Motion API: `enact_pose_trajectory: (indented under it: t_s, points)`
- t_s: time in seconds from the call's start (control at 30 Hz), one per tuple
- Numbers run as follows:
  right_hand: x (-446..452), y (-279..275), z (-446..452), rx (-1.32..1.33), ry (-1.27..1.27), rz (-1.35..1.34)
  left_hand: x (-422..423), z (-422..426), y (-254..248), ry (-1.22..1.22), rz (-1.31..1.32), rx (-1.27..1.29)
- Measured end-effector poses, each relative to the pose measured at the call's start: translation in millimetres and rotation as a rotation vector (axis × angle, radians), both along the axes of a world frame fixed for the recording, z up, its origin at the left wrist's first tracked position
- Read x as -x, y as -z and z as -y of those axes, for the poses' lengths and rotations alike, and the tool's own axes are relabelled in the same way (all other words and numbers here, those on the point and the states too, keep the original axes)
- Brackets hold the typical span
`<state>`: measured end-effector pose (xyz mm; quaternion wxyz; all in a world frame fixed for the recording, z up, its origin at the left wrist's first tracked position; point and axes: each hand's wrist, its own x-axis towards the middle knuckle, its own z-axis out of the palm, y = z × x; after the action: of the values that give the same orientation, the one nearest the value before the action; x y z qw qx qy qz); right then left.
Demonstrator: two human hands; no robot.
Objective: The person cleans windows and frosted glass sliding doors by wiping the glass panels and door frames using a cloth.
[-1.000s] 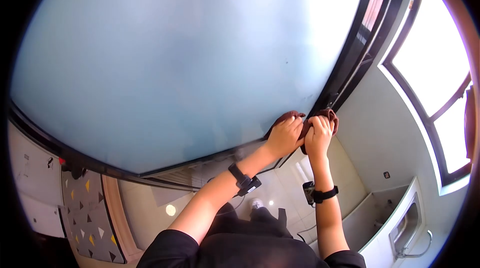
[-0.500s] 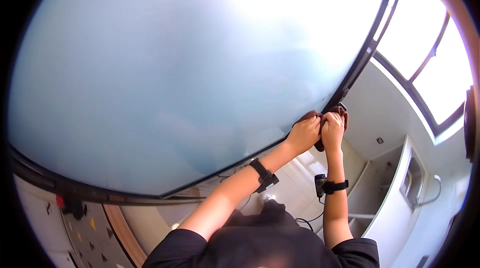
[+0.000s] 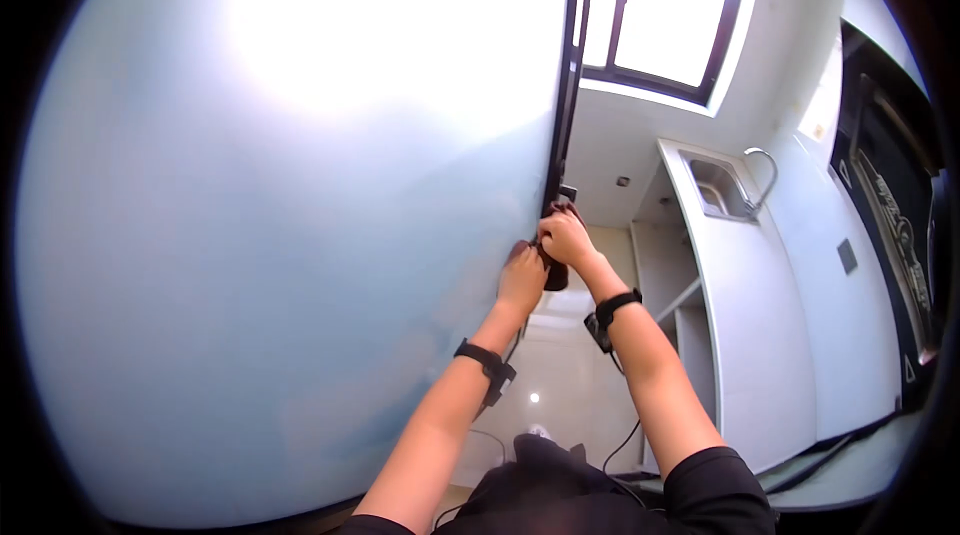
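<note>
A large frosted glass door panel (image 3: 300,265) with a dark edge frame (image 3: 566,105) fills the left of the head view. My left hand (image 3: 522,280) is closed on a dark brown cloth (image 3: 556,275), close against the panel's edge. Just above and to its right, my right hand (image 3: 567,237) grips the same cloth at the dark frame. Part of the cloth hangs below the fingers, and the rest is hidden by both hands. Black straps with small boxes circle both wrists.
To the right runs a white counter (image 3: 765,335) with a steel sink (image 3: 715,185) and a curved tap (image 3: 768,175). Open cabinet shelves (image 3: 660,255) lie under it. A window (image 3: 670,10) is at the top, a black range hood (image 3: 890,205) at far right. Cables trail near my body.
My view has swung to the right, showing more of the counter and range hood. Both hands still hold the cloth at the panel's edge.
</note>
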<state>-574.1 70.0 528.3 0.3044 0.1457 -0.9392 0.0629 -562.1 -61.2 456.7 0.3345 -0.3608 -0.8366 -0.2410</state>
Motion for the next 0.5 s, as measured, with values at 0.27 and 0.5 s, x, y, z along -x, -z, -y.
enact_pose_trajectory:
  t_s: [0.27, 0.5]
  points:
    - [-13.6, -22.8, 6.2, -0.165, 0.045, 0.078, -20.5, 3.6, -8.7, -0.031, 0.086, -0.065]
    - [-51.2, -21.2, 5.8, -0.063, 0.024, 0.085, -44.5, 12.6, -8.7, 0.08, 0.121, -0.063]
